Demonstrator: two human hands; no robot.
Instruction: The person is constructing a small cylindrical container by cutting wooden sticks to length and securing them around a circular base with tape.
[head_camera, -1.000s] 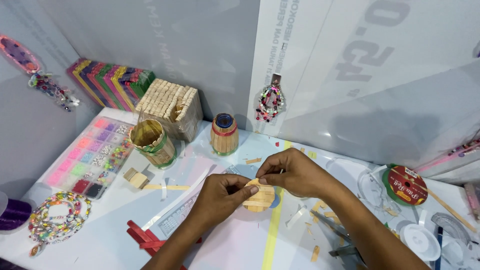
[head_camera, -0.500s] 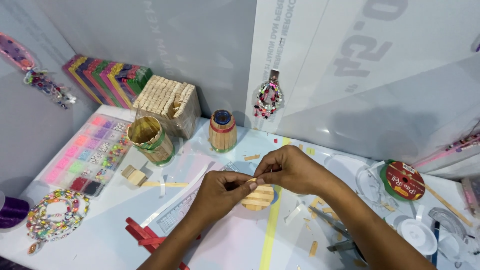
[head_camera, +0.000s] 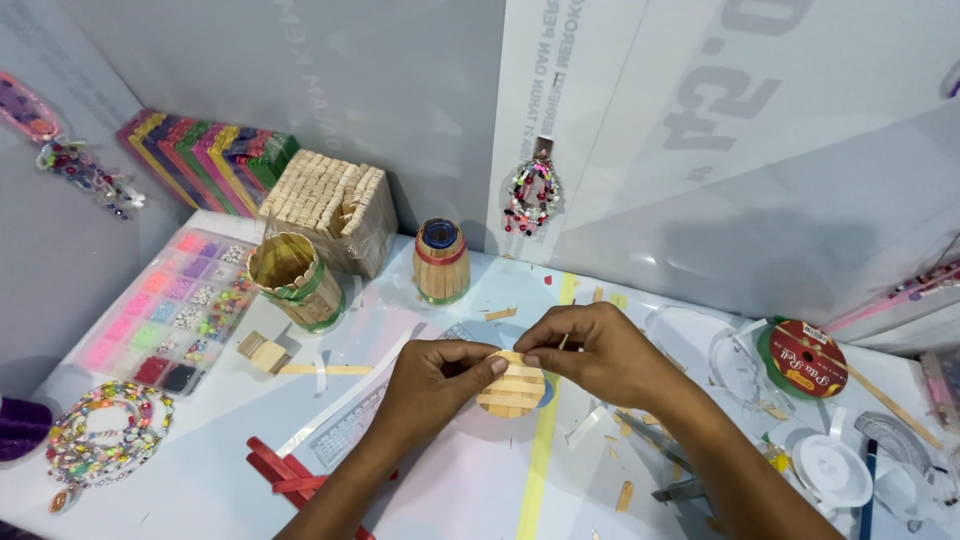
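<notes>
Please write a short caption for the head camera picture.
Both hands, left hand and right hand, hold a round disc of wooden sticks above a cluttered craft table.

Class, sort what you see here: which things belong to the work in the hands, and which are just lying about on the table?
In hand:
round disc of wooden sticks
left hand
right hand

Lying about:
stick barrel
stick cup with green band
bead organiser box
beaded bracelet
red ribbon spool
</notes>
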